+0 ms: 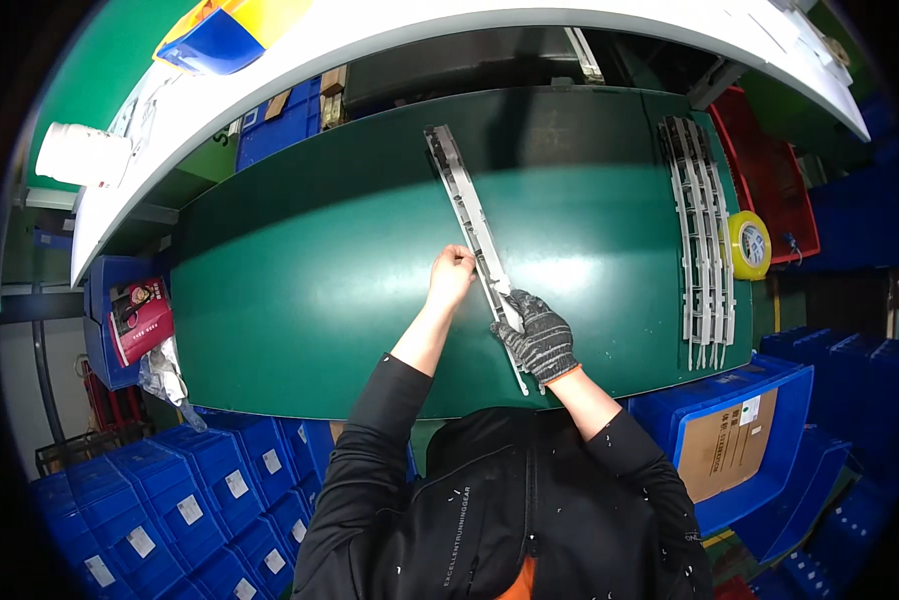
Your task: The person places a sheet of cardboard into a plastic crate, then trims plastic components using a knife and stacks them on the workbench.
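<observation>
A long, narrow grey rail (465,195) with a channel and small dark fittings lies at a slant on the green tabletop. Beside its left edge is my bare left hand (451,276), fingertips pinched together against the rail; what they hold, if anything, is too small to make out. My right hand (538,338), in a dark grey striped knit glove with an orange cuff, closes around the rail's near part. A whitish piece (511,312) shows by its thumb, its kind unclear. The rail's near end sticks out past this hand.
Several similar rails (705,250) lie side by side on the right, next to a yellow tape roll (750,246) and a red bin (770,180). A white shelf (390,35) spans the far side. Blue crates (185,490) stand around the table (300,300); one holds a cardboard piece (720,450).
</observation>
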`<act>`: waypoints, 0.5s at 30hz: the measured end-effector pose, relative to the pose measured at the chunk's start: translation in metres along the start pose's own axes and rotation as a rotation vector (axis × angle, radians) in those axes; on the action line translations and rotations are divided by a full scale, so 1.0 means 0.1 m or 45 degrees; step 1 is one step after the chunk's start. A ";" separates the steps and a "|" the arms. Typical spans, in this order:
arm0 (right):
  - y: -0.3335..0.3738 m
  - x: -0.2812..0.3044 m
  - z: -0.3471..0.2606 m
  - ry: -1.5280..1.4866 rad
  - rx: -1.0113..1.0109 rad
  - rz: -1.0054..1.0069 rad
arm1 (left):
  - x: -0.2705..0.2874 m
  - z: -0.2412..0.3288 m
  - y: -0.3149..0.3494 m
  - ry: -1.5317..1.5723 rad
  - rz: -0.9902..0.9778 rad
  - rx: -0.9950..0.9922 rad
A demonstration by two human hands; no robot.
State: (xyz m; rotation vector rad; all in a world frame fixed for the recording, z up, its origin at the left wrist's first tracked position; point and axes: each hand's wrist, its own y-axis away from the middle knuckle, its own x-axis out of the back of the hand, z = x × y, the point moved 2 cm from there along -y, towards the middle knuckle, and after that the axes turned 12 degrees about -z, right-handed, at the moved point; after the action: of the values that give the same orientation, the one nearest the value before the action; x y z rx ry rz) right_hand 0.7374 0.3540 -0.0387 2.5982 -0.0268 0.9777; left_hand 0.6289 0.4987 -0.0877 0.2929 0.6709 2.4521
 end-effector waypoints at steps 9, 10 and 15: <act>-0.09 0.22 0.21 -0.024 0.023 -0.044 | -0.18 -0.01 -0.26 -0.183 -0.121 -0.057; -0.12 0.26 0.24 -0.064 0.022 -0.042 | -0.23 0.01 -0.29 0.013 -0.069 -0.074; -0.21 0.34 0.47 0.031 0.140 -0.108 | -0.43 0.08 -0.42 -0.306 0.077 -0.092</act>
State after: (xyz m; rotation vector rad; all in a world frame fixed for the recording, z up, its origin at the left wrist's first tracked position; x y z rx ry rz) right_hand 0.7964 0.3609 -0.0565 2.6617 0.1461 1.0067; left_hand 0.6860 0.5067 -0.1047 0.5763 0.4751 2.4392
